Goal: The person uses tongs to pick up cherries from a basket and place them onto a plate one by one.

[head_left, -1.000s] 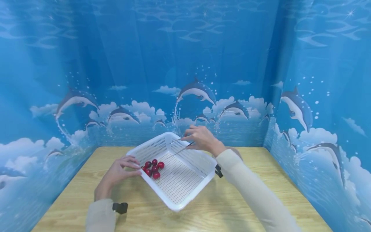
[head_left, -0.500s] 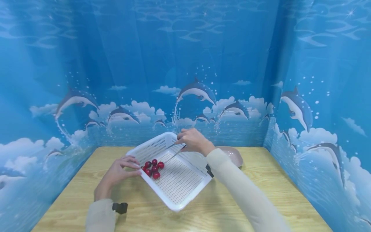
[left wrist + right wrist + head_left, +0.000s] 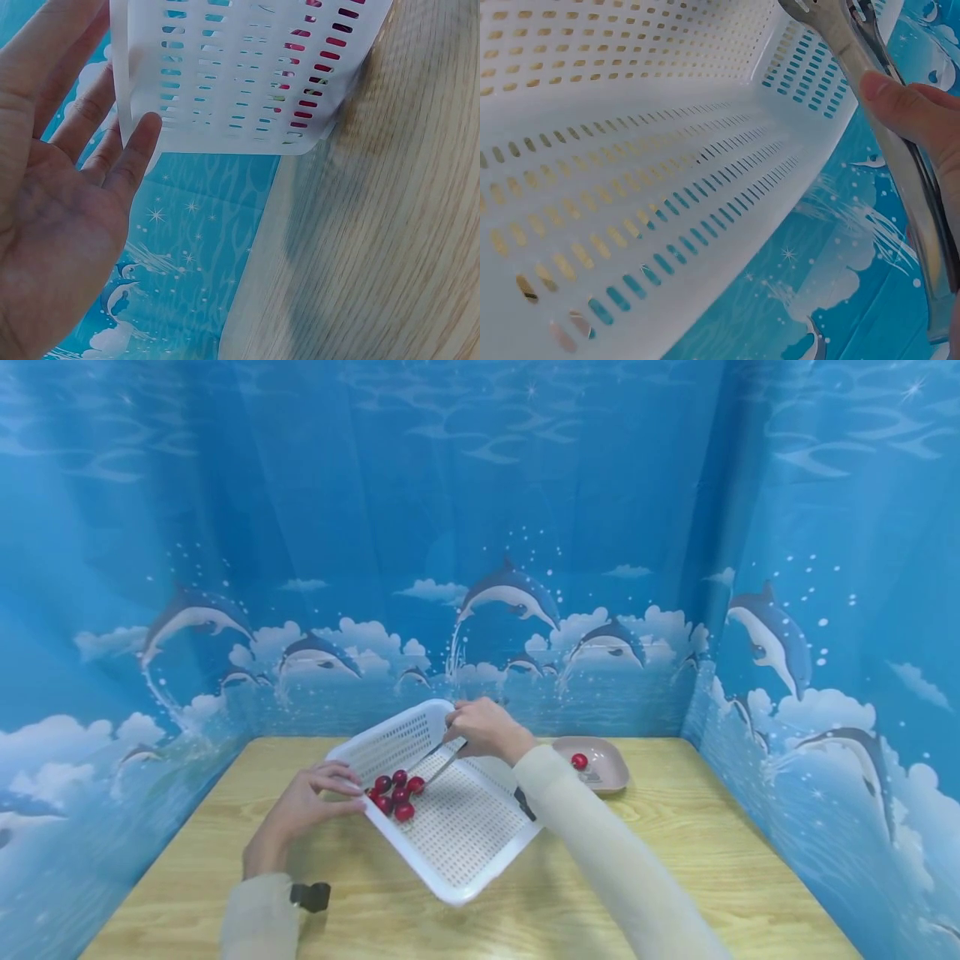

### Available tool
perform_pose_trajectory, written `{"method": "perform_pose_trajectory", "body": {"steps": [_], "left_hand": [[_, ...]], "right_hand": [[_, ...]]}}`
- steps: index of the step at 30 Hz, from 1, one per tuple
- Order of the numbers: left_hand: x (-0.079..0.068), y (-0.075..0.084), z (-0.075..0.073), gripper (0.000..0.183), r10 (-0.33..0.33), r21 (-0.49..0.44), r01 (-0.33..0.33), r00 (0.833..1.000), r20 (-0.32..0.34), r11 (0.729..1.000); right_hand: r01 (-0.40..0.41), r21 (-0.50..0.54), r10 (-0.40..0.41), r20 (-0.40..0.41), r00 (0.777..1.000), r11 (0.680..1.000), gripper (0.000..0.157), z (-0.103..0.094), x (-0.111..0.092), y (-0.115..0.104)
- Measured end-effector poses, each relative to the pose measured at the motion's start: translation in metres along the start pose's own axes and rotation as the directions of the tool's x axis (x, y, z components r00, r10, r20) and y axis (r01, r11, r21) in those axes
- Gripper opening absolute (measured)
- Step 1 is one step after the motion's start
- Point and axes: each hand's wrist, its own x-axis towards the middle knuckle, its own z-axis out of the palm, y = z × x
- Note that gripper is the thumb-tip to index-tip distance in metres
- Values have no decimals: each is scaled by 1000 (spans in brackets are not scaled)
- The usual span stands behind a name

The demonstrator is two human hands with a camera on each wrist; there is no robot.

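1. Our left hand (image 3: 311, 797) holds the basket (image 3: 408, 857) at its left rim, fingers loosely spread.
2. Our right hand (image 3: 487, 728), fingers closed, grips tongs (image 3: 446, 763) above the basket.
3. Cherries (image 3: 401, 796) lie at basket left; a single cherry (image 3: 579, 762) sits in the far-right bowl (image 3: 617, 772).

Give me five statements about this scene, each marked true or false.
1. The left grip touches the basket. True.
2. Cherries cover the basket's whole floor. False: the basket's cherries bunch at the side near the left grip.
3. The right grip holds tongs. True.
4. A cherry lies in the dish. True.
5. The dish stands inside the basket. False: it stands on the table, beside the basket.
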Motion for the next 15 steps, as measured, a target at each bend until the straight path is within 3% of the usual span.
{"method": "perform_pose_trajectory", "body": {"steps": [15], "left_hand": [[-2,3,1,27,14,10,-14,1000,5,1000]], "right_hand": [[7,-119,5,102,995,993,31,5,11,-10]]}}
